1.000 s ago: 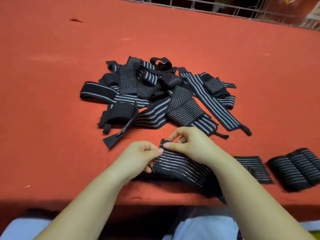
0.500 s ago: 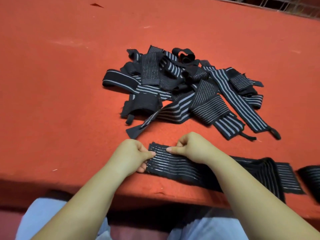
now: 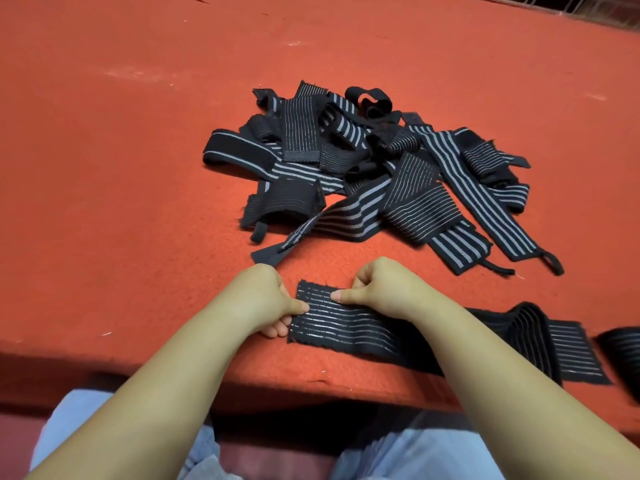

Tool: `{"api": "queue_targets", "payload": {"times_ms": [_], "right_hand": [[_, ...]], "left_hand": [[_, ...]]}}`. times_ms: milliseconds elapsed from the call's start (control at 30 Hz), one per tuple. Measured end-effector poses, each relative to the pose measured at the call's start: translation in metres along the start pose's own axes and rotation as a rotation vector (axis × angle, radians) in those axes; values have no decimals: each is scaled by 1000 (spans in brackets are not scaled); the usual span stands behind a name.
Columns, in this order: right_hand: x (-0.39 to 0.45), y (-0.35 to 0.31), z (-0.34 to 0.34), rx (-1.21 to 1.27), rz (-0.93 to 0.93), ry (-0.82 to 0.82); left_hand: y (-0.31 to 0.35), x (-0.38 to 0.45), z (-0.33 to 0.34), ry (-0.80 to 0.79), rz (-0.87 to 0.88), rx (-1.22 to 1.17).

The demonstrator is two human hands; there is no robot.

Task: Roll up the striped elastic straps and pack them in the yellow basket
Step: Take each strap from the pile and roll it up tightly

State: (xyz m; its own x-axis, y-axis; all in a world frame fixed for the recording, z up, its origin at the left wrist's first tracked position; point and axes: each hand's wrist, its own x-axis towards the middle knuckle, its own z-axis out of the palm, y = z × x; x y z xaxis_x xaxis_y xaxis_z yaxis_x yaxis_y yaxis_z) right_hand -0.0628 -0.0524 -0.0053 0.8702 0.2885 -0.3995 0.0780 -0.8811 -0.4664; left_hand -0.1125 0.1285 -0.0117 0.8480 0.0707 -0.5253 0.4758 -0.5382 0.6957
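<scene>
Left hand and right hand both pinching flat striped strap (lower centre), loose strap pile beyond, red bench.

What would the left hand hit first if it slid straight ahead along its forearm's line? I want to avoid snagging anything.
Probably the dark pointed strap end of the pile, just beyond the left hand; depth is uncertain.
</scene>
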Motion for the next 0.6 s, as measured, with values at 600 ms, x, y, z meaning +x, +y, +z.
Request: {"api": "queue_targets", "payload": {"times_ms": [600], "right_hand": [[-45,123,-94,-512,386,-256]], "left_hand": [[27,-15,4,190,28,699]]}}
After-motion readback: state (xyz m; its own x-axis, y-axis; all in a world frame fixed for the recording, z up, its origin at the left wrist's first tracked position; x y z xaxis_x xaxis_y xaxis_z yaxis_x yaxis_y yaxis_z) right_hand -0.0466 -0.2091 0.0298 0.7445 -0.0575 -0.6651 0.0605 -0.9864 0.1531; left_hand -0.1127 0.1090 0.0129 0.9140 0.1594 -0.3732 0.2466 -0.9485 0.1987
